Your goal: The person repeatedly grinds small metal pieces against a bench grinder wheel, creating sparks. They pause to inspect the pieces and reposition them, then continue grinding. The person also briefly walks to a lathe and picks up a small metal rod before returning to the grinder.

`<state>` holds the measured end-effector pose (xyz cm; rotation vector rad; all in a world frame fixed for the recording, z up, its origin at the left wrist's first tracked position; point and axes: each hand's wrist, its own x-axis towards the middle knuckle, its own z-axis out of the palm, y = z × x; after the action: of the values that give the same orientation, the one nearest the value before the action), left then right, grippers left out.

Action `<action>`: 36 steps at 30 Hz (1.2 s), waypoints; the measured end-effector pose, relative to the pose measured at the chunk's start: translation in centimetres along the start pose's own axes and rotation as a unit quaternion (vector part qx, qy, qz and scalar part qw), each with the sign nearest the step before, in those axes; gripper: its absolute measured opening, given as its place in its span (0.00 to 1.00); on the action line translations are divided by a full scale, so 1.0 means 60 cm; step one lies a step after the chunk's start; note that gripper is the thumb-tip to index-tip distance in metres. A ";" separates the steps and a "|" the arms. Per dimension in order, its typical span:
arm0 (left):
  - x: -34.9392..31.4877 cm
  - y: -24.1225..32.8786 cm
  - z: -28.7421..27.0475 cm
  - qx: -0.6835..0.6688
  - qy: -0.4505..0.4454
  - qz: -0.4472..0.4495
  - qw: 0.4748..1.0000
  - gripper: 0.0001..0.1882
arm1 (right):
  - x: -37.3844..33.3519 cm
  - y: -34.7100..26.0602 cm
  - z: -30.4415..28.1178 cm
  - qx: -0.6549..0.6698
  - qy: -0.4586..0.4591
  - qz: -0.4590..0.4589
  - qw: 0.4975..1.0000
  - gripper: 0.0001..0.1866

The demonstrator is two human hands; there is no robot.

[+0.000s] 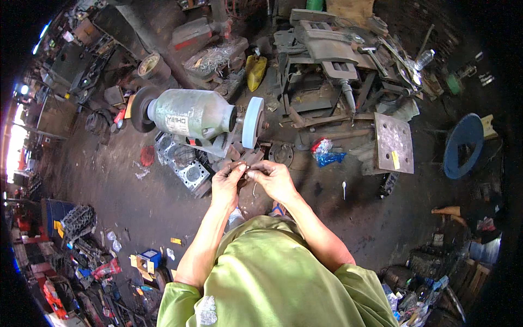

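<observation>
Both hands meet in front of me, just on the near side of a bench grinder (192,113). Its pale blue grinding wheel (252,122) stands right beyond my fingers. My left hand (227,184) is closed in a pinch, thumb on top. My right hand (274,180) is closed too, its thumb and fingertips almost touching the left ones. Something small and dark seems to lie between the fingertips, too small to name. The grinder's dark wheel (143,109) is at its left end.
An engine block (188,169) lies below the grinder. To the right stand a heavy metal vise-like machine (327,43) and a square plate with holes (393,143). A blue round disc (463,146), a white spoon (344,189) and a blue box (149,258) lie farther around.
</observation>
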<state>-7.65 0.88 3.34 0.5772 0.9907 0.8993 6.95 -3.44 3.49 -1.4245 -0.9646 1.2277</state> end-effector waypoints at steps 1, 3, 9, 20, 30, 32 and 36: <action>0.007 0.001 0.009 0.010 -0.013 0.007 1.000 0.10 | 0.001 0.001 -0.004 -0.026 0.021 -0.039 0.999 0.09; 0.014 0.002 0.013 0.029 -0.030 0.010 0.999 0.09 | 0.006 0.005 -0.002 0.040 0.026 -0.039 0.998 0.08; 0.025 0.018 0.006 0.086 -0.080 0.044 0.992 0.09 | 0.003 0.007 0.017 0.093 0.068 -0.020 0.993 0.07; 0.026 0.026 -0.008 0.235 -0.074 0.113 0.963 0.11 | 0.010 0.005 0.056 0.213 0.194 -0.020 0.957 0.07; 0.015 0.030 0.003 0.193 -0.096 0.058 0.975 0.13 | 0.020 0.002 0.067 0.190 0.210 -0.042 0.958 0.09; 0.016 0.029 0.004 0.174 -0.099 0.049 0.978 0.14 | 0.021 0.002 0.066 0.193 0.213 -0.045 0.957 0.09; 0.021 0.022 0.003 0.148 -0.111 0.052 0.981 0.14 | 0.024 0.004 0.066 0.203 0.218 -0.037 0.954 0.08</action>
<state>-7.67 2.65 3.82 0.9678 0.9035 0.7632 3.27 -1.42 2.96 -1.2416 -0.4256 0.9310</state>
